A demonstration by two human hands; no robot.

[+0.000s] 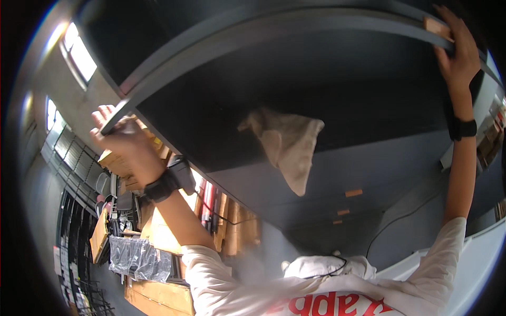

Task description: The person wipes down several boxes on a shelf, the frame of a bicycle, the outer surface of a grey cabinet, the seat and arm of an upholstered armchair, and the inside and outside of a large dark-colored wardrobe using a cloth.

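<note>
A long dark grey panel (274, 23), its edge bowed by the lens, spans the upper view between my two raised hands. At its left end, my left hand (129, 139) is curled round the corner, fingers showing behind the edge. Far to the right, my right hand (459, 58) grips the same edge, thumb on the near side and fingers over the far side. A small tan block (437, 29) sits at the edge beside those fingers. Below the panel, a crumpled beige cloth (290, 145) lies on a wide black board (211, 116), apart from both hands.
Several small tan blocks (353, 193) show on the grey surface nearer me. A thin black cable (392, 218) curves at the right. Stacked cardboard (158, 297), clear plastic wrap (139, 258) and wire racking (74, 163) stand at the left. A white surface (477, 258) edges the lower right.
</note>
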